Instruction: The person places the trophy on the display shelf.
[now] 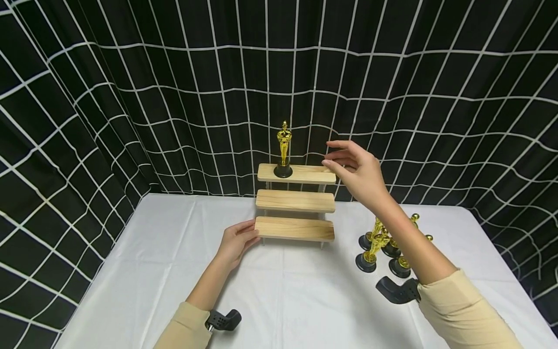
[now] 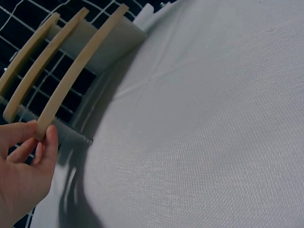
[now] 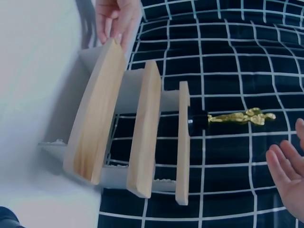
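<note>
A three-tier wooden display stand (image 1: 295, 201) stands at the back of the table. On its top board, left of the middle, a gold trophy statuette (image 1: 284, 145) with a round black base stands upright. My left hand (image 1: 235, 242) pinches the left end of the lowest board (image 2: 78, 66) between thumb and fingers. In the right wrist view, my right hand (image 3: 289, 171) hovers above the top board (image 3: 183, 147), apart from it and the statuette. Its fingers are relaxed, with nothing between them.
Several more gold statuettes (image 1: 367, 257) stand at the right of the table, partly hidden behind my right forearm. A white cloth (image 1: 174, 271) covers the table. Right behind the stand hangs a black curtain (image 1: 209, 111) with a white grid.
</note>
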A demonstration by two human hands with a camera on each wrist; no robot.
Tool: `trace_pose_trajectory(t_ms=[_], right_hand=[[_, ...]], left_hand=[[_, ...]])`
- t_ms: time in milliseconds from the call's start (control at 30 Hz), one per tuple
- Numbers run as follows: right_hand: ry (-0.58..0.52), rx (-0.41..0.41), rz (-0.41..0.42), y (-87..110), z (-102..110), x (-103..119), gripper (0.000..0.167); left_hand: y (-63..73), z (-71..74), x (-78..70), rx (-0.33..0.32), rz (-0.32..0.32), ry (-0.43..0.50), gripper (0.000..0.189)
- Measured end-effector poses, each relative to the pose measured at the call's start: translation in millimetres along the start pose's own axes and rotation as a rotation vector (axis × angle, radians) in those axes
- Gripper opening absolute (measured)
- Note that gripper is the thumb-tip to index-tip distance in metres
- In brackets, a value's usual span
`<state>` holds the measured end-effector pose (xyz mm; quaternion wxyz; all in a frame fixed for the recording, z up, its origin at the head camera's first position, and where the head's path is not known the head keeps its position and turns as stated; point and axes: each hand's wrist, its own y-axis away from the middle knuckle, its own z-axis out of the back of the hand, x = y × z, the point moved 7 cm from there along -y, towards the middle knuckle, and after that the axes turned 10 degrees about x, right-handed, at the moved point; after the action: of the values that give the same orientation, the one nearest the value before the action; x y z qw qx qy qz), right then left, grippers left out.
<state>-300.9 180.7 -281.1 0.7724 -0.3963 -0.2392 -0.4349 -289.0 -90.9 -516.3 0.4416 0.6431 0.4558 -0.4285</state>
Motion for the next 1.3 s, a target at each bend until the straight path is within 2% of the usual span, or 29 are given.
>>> trace_pose_trajectory(t_ms=[567, 967, 1300], right_hand=[[0.019, -0.023, -0.016, 45.5, 21, -2, 0.04], [0.033, -0.039, -0.042, 77.3, 29, -17, 0.038], [0.081, -0.074, -0.081, 106.6, 31, -42, 0.04]], left_hand=[[1.5, -1.8, -2.5, 0.005, 0.004, -0.035, 0.044], [1.3, -0.9, -1.9, 0.0, 0.008, -0.028, 0.044], [-0.7, -0.1, -0.5, -0.008, 0.021, -0.047, 0.044]])
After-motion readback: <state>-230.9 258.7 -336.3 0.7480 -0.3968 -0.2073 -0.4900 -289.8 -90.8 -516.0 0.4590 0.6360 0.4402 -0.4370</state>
